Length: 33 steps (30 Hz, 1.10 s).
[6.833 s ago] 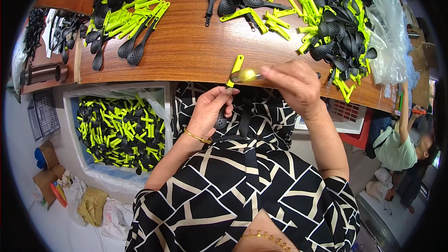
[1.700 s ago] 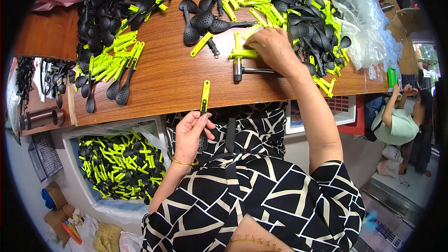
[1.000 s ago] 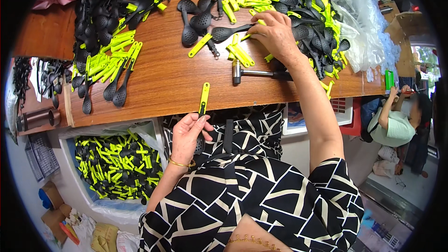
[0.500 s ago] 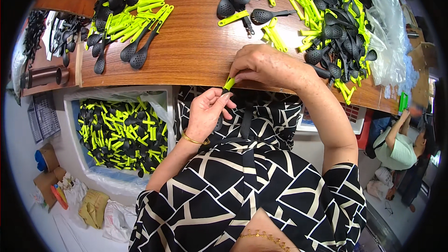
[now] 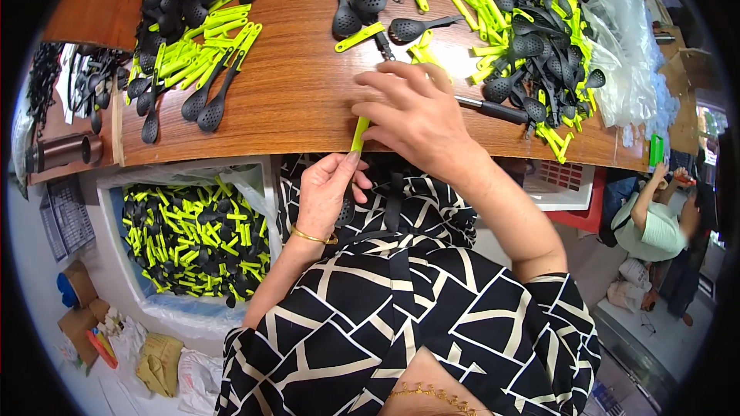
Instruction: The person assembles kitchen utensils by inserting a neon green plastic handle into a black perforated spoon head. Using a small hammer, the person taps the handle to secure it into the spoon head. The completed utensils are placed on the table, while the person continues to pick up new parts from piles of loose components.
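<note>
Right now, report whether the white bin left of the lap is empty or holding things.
Holding things: black and green utensils hide the bottom of the bin; how deep, I cannot tell.

It's bright where I stand, the light spread evenly, with white glare on the wooden table (image 5: 293,92) just beyond the right hand (image 5: 412,115). That hand is blurred; the left hand (image 5: 325,189) looks crisper. Clear plastic sheeting (image 5: 613,50) by the table's right edge shines. The table's near edge bends, and blackness rings everything.
</note>
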{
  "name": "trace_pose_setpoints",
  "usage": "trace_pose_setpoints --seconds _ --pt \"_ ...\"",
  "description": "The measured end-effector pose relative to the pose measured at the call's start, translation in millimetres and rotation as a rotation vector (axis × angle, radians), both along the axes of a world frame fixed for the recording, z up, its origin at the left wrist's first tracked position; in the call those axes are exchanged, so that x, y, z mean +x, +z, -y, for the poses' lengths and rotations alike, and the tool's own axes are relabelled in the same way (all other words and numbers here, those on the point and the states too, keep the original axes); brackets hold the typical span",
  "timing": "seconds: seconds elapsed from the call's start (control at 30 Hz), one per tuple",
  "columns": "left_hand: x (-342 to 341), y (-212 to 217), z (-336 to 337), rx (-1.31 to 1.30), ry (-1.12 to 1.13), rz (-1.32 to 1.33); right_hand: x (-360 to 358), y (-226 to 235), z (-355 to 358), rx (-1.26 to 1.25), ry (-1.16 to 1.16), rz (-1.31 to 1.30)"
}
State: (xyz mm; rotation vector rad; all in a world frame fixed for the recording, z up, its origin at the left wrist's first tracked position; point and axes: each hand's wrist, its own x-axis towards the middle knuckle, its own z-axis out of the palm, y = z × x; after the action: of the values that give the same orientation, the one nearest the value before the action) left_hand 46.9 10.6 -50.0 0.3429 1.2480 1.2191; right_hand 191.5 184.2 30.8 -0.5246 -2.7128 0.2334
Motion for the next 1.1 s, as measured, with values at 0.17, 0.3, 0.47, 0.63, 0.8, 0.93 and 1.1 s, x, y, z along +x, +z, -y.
trace_pose_setpoints --seconds 0.17,0.3,0.47,0.63,0.8,0.93,1.1 --pt "4.5 2.4 0.6 0.005 0.022 -0.058 81.1 -21.9 -14.7 0.091 -0.448 -0.03" --pt "5.9 5.5 0.6 0.011 0.033 -0.079 98.6 -25.9 -30.3 0.237 -0.363 0.092" --pt "4.7 7.2 5.2 0.04 0.017 0.016 79.5 -10.7 -14.2 -0.164 -0.002 -0.139" --pt "10.5 9.1 5.9 0.029 0.045 0.022 63.4 -12.5 6.0 -0.12 0.082 -0.047" --pt "9.7 6.3 6.7 0.006 0.058 0.086 56.8 9.9 -0.9 -0.081 0.112 -0.308" --pt "8.3 6.7 4.8 -0.001 0.109 0.303 54.4 -20.5 7.0 -0.178 0.078 -0.068" --pt "-1.7 6.4 9.2 -0.042 0.139 0.805 61.0 -21.7 4.1 -0.275 0.004 -0.057"
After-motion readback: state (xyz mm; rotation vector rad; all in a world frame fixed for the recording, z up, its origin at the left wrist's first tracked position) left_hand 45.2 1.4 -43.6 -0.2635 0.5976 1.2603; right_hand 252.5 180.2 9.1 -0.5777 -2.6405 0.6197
